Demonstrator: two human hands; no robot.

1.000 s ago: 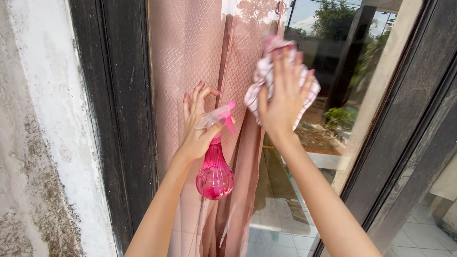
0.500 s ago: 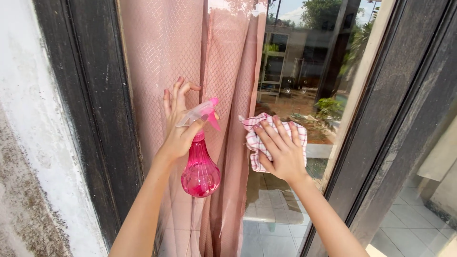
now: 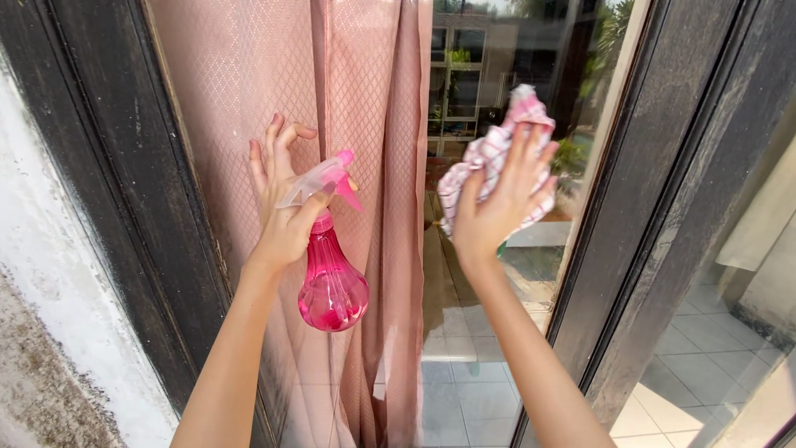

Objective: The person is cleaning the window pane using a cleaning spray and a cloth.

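Head view: a pink spray bottle [image 3: 332, 278] is hooked by its neck between thumb and forefinger of the left hand [image 3: 282, 207], the other fingers splayed so the glass pane [image 3: 497, 332] can be steadied. A pink-and-white checked cloth [image 3: 489, 162] is pressed flat against the glass under the spread right hand [image 3: 497, 207], probably so more surface is covered. The bottle is translucent, teardrop-shaped plastic; behind the glass a pink diamond-textured curtain [image 3: 249, 75] is hung. The dark wooden frame [image 3: 108, 191] looks weathered.
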